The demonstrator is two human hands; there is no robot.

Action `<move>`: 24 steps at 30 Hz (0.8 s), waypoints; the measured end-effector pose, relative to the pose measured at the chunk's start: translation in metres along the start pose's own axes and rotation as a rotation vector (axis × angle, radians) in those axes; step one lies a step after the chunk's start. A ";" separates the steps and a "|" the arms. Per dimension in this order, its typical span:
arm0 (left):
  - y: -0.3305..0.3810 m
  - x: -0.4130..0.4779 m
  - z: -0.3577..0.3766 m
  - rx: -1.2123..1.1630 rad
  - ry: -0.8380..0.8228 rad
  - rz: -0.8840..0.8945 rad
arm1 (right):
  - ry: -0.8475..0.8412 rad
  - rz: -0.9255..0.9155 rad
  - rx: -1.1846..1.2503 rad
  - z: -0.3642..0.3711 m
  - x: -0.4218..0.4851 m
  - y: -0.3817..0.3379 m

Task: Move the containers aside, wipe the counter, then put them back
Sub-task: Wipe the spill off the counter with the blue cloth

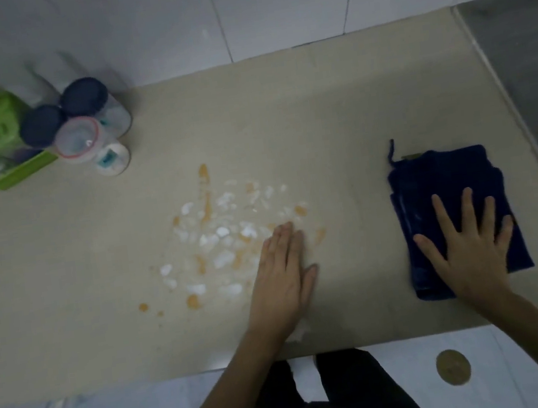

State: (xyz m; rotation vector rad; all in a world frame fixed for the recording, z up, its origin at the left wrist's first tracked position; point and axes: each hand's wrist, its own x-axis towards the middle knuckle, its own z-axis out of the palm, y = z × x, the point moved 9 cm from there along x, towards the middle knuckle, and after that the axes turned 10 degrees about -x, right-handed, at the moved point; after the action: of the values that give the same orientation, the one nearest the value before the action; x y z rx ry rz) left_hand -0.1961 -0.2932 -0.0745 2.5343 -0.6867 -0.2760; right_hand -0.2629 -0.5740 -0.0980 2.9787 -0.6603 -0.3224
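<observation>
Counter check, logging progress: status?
Left hand flat by spill. Right hand flat on cloth. Containers aside, far left. Nothing blocking.

at ten o'clock the containers (76, 123) were blurred, labels unreadable; the right hand (467, 245) hid part of the cloth (437, 180).

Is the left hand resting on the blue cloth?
No, the left hand lies flat on the counter beside the spill; the right hand presses the blue cloth.

Single head-worn view, looking steeply down, close over the counter (335, 118), facing the tiled wall (267, 3)
</observation>
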 end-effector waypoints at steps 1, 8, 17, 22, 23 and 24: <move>-0.003 -0.002 -0.004 0.009 -0.003 0.009 | -0.004 -0.016 -0.003 0.000 -0.004 -0.011; -0.031 -0.024 -0.009 0.031 -0.068 0.026 | 0.031 -0.220 -0.014 -0.008 -0.041 -0.157; -0.117 -0.051 -0.078 0.073 -0.051 0.064 | 0.049 -0.240 -0.019 -0.011 -0.048 -0.194; -0.175 -0.067 -0.106 0.048 -0.016 0.029 | -0.039 -0.040 -0.067 -0.006 -0.054 -0.161; -0.180 -0.072 -0.106 0.038 -0.019 0.030 | -0.050 -0.020 -0.074 -0.006 -0.055 -0.165; -0.183 -0.079 -0.105 0.023 -0.020 0.023 | -0.060 -0.003 -0.071 -0.007 -0.057 -0.172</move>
State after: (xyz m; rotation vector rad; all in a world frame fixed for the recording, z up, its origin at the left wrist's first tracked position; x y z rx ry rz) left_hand -0.1535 -0.0720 -0.0739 2.5466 -0.7307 -0.2878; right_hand -0.2414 -0.3937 -0.1007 2.9129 -0.6369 -0.4271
